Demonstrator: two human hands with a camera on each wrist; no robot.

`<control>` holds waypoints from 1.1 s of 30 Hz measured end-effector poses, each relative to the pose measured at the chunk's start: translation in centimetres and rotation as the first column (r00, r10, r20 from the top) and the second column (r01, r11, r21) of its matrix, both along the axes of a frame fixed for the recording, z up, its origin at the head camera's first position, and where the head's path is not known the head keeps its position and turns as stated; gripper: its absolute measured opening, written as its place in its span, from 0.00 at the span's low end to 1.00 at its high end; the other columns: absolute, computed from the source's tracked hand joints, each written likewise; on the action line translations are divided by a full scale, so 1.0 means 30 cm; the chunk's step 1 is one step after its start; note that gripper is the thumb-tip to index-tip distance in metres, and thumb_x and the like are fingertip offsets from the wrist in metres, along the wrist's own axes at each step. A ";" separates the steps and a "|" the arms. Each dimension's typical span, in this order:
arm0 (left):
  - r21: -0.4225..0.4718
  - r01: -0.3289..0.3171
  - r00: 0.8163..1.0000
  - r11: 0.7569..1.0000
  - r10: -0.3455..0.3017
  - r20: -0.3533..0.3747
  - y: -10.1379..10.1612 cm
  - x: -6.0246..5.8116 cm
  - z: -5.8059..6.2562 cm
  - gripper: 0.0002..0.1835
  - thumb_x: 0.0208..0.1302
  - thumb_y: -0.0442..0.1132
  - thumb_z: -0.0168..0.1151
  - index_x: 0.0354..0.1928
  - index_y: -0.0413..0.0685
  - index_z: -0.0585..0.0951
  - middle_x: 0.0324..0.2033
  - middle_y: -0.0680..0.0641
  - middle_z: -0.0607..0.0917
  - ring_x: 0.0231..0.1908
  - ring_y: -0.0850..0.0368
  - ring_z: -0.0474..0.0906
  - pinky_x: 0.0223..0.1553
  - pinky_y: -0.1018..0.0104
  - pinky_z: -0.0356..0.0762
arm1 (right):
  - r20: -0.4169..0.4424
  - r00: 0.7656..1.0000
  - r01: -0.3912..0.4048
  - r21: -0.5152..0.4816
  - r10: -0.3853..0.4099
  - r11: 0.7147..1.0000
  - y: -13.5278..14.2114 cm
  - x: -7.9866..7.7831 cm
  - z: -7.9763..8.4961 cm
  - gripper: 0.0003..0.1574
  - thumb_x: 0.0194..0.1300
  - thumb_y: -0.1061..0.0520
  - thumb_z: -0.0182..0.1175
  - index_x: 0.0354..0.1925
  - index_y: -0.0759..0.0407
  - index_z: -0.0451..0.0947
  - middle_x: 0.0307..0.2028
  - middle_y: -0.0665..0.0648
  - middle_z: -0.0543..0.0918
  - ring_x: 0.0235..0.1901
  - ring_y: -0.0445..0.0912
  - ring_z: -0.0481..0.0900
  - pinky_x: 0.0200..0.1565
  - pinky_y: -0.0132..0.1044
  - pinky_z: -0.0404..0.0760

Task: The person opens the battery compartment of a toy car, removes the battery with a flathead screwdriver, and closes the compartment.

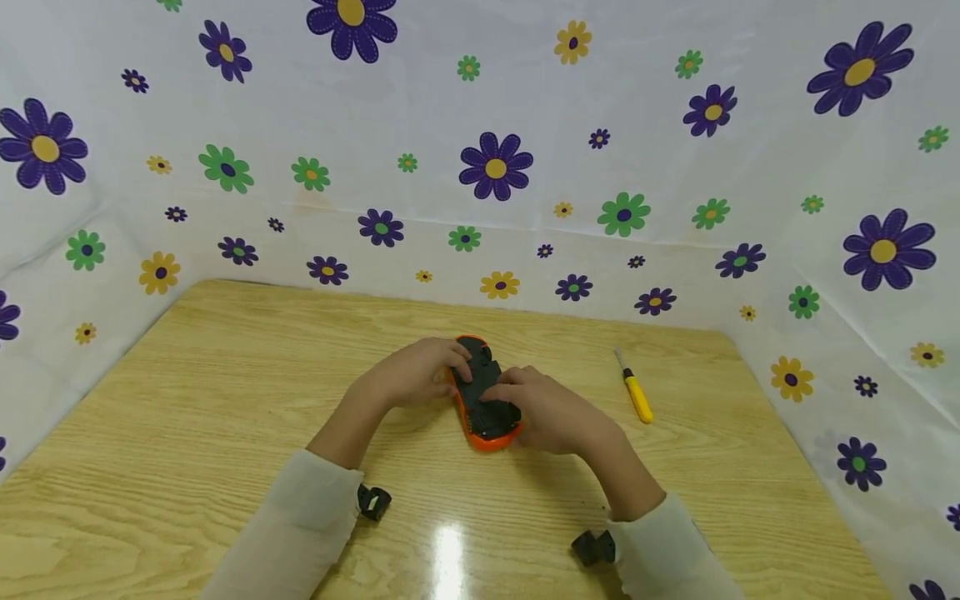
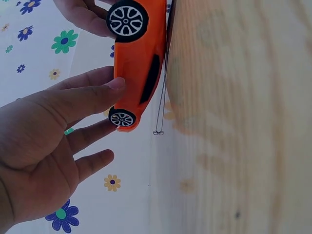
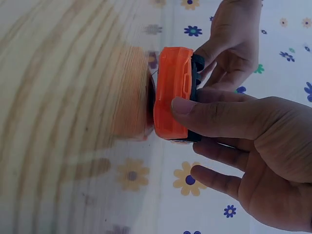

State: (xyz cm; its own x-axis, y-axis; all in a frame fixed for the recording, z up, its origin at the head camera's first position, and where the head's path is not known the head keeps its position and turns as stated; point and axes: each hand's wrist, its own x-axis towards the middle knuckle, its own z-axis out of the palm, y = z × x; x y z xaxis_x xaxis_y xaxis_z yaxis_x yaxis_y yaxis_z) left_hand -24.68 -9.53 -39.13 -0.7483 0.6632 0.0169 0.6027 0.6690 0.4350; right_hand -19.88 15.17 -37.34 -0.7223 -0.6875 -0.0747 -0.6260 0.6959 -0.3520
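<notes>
An orange toy car [image 1: 492, 443] lies upside down on the table, its black underside [image 1: 476, 410] facing up. My left hand [image 1: 418, 372] grips its far left side, thumb against the orange body and fingertips over the underside. From the near right, my right hand [image 1: 558, 412] holds the other end; its thumb [image 3: 209, 115] presses the orange end and fingers reach across the underside. Two wheels with silver spokes, a large-looking wheel [image 2: 126, 21] and a wheel farther along [image 2: 122, 118], show in the left wrist view. The car's roof is hidden against the table.
A screwdriver [image 1: 639, 398] with a yellow handle lies on the wooden table [image 1: 225, 400], right of the car. A white flowered cloth [image 1: 420, 187] hangs behind the table and along both sides. Black wrist mounts stick out from both sleeves.
</notes>
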 end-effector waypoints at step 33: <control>0.216 -0.216 0.974 0.952 0.194 0.115 -0.033 0.008 0.025 0.14 0.70 0.39 0.68 0.55 0.44 0.84 0.55 0.43 0.83 0.57 0.43 0.79 0.58 0.48 0.81 | -0.061 0.998 0.012 0.049 -0.009 0.999 -0.040 0.030 -0.009 0.40 0.55 0.55 0.80 0.64 0.49 0.78 0.57 0.57 0.76 0.53 0.50 0.75 0.58 0.46 0.82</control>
